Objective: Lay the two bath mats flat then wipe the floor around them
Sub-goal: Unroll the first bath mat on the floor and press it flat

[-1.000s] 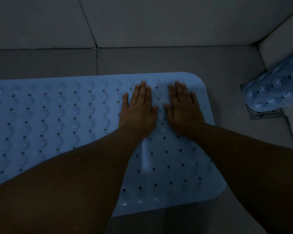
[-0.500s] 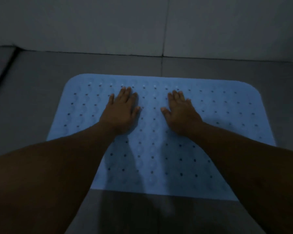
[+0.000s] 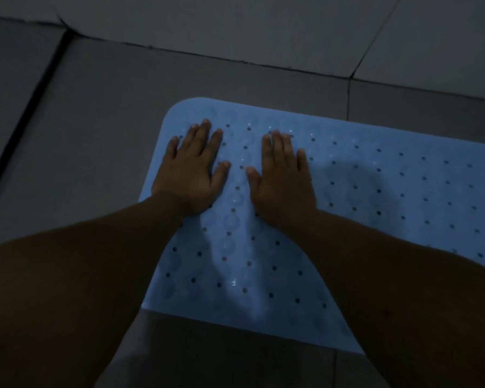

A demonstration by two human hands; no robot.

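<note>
**Both hands flat on blue bath mat, dim light**

Left of frame: grey tiled floor, dark grout line running diagonally up. Left hand sits palm down, fingers spread, nothing gripped, near the mat's rounded upper-left corner. Blue bath mat, perforated with rows of small holes, lies flat on the floor from centre frame to the right edge. Right hand just beside the left, also open, palm pressed on the mat. Wall tile across the top. Only one mat visible.
</note>
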